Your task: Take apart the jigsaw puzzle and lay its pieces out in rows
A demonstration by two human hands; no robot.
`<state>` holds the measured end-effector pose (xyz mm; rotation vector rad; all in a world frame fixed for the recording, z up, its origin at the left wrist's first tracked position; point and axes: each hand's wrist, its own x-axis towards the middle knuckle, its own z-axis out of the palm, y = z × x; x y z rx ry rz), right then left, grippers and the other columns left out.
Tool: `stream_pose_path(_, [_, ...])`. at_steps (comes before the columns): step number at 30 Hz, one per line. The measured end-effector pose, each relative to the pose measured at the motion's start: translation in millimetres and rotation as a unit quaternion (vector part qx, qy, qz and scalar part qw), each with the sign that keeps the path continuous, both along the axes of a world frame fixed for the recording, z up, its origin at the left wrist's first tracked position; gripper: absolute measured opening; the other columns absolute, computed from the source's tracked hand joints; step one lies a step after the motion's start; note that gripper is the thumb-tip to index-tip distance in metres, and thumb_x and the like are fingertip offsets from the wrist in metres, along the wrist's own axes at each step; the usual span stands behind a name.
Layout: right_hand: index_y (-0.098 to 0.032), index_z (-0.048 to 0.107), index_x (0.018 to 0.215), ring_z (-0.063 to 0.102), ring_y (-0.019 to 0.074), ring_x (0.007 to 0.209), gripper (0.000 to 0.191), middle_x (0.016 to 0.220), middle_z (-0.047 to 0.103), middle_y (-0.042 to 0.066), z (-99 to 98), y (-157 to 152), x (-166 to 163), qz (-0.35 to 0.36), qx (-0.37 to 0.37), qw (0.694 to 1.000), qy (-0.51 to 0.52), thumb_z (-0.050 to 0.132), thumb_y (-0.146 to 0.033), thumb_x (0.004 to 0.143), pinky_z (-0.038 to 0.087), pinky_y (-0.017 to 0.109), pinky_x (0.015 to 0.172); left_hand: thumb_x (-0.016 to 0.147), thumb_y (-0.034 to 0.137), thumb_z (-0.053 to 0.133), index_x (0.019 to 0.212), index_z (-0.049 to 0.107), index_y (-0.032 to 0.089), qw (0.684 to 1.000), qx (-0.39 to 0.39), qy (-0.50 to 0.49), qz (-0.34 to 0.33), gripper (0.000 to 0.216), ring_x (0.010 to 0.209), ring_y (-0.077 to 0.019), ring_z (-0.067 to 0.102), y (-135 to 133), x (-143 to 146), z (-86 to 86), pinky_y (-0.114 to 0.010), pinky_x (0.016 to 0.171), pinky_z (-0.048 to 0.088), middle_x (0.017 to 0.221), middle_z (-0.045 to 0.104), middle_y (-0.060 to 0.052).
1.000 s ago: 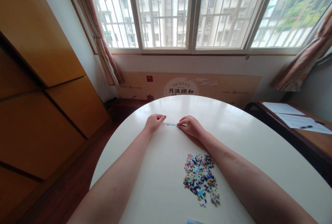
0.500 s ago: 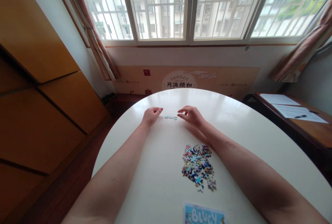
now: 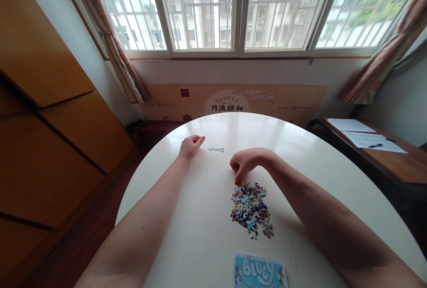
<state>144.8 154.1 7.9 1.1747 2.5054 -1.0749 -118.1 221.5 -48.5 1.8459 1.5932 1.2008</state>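
A short strip of joined pale-blue jigsaw pieces [image 3: 216, 149] lies on the white table between my hands. Left of the strip, my left hand [image 3: 191, 145] is closed, thumb pressed to the curled fingers; whatever it may hold is hidden. My right hand [image 3: 245, 163] bends down at the far edge of a heap of loose, multicoloured jigsaw pieces [image 3: 251, 210], its fingertips at the topmost ones. Those fingers are curled together, and I cannot make out what is in them. Nearer to me lies a blue box or card marked "Bluey" [image 3: 260, 272].
The round white table [image 3: 200, 234] has its curved far edge just beyond my hands. A brown side table [image 3: 390, 163] with paper sheets [image 3: 373, 141] stands at the right. Wooden cabinets [image 3: 76, 145] are on the left, a barred window ahead.
My right hand has moved from beside the joined strip back toward me, to the heap's far edge, and its fingers have curled down. My left hand stays closed beside the strip. The view has shifted slightly.
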Motion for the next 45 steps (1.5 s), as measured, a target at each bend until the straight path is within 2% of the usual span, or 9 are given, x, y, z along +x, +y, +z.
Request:
stream_pose_path(5, [-0.015, 0.068, 0.078, 0.055, 0.0098, 0.06, 0.038, 0.073, 0.066, 0.001, 1.7, 9.6, 11.5, -0.013, -0.026, 1.0, -0.01, 0.081, -0.048, 0.066, 0.037, 0.023, 0.055, 0.078, 0.059, 0.059, 0.073, 0.069, 0.018, 1.0, 0.004, -0.007, -0.005, 0.043, 0.064, -0.0177, 0.055, 1.2, 0.5, -0.4, -0.029, 0.061, 0.039, 0.065, 0.064, -0.002])
stream_pose_path(10, [-0.014, 0.064, 0.087, 0.052, 0.0076, 0.059, 0.038, 0.071, 0.062, 0.0, -0.2, 16.5, 21.0, -0.005, -0.073, 0.997, -0.023, 0.067, -0.051, 0.08, 0.037, 0.022, 0.056, 0.079, 0.061, 0.055, 0.073, 0.07, 0.018, 1.0, 0.008, -0.022, -0.009, 0.046, 0.07, -0.0205, 0.06, 2.7, 0.4, -1.0, -0.03, 0.067, 0.043, 0.072, 0.07, -0.005])
stream_pose_path(16, [-0.014, 0.063, 0.086, 0.055, 0.0089, 0.063, 0.033, 0.073, 0.065, 0.001, 3.9, 14.5, 20.9, -0.009, -0.077, 0.996, -0.042, 0.068, -0.046, 0.079, 0.037, 0.023, 0.06, 0.082, 0.062, 0.05, 0.07, 0.067, 0.018, 0.999, 0.02, -0.039, 0.003, 0.049, 0.075, -0.0215, 0.062, 3.2, 0.1, -0.1, -0.031, 0.071, 0.044, 0.074, 0.07, -0.006])
stream_pose_path(23, [-0.014, 0.066, 0.082, 0.063, 0.0137, 0.072, 0.043, 0.081, 0.071, 0.005, 16.7, 5.1, 18.1, -0.005, -0.088, 0.993, -0.078, 0.074, -0.056, 0.073, 0.041, 0.025, 0.064, 0.084, 0.059, 0.049, 0.06, 0.057, 0.02, 0.999, 0.021, -0.038, 0.027, 0.047, 0.059, -0.017, 0.052, -3.0, 1.3, 5.6, -0.029, 0.06, 0.037, 0.059, 0.059, -0.001])
stream_pose_path(26, [-0.014, 0.067, 0.08, 0.066, 0.0169, 0.073, 0.047, 0.078, 0.071, 0.006, 23.2, -1.4, 15.2, -0.004, -0.08, 0.992, -0.101, 0.076, -0.059, 0.07, 0.043, 0.027, 0.065, 0.084, 0.058, 0.05, 0.057, 0.053, 0.02, 0.999, 0.017, -0.037, 0.029, 0.046, 0.056, -0.0157, 0.048, -5.2, 2.3, 7.3, -0.029, 0.057, 0.034, 0.055, 0.054, 0.0])
stream_pose_path(35, [-0.012, 0.071, 0.079, 0.066, 0.0187, 0.072, 0.036, 0.072, 0.069, 0.005, 28.4, -16.2, -1.1, -0.002, -0.076, 0.983, -0.164, 0.086, -0.04, 0.063, 0.049, 0.028, 0.065, 0.084, 0.057, 0.049, 0.055, 0.049, 0.021, 0.999, 0.02, -0.033, 0.029, 0.046, 0.055, -0.015, 0.047, -8.0, 4.2, 10.2, -0.028, 0.057, 0.034, 0.057, 0.055, 0.0])
stream_pose_path(41, [-0.011, 0.074, 0.083, 0.067, 0.0182, 0.071, 0.026, 0.074, 0.07, 0.006, 36.1, -13.0, 11.4, -0.027, -0.049, 0.984, -0.166, 0.08, -0.032, 0.069, 0.049, 0.027, 0.066, 0.084, 0.056, 0.048, 0.056, 0.048, 0.021, 0.999, 0.02, -0.028, 0.034, 0.045, 0.053, -0.0152, 0.045, -8.1, 4.1, 10.0, -0.028, 0.055, 0.032, 0.053, 0.051, 0.001])
stream_pose_path(45, [-0.017, 0.075, 0.101, 0.068, 0.0165, 0.077, 0.028, 0.085, 0.073, 0.005, 47.0, -24.3, 21.3, -0.053, 0.002, 0.99, -0.133, 0.071, -0.031, 0.077, 0.047, 0.025, 0.066, 0.085, 0.054, 0.047, 0.055, 0.048, 0.022, 0.999, 0.027, -0.01, 0.037, 0.044, 0.055, -0.0161, 0.047, -8.9, 5.4, 11.9, -0.029, 0.057, 0.032, 0.054, 0.052, 0.0])
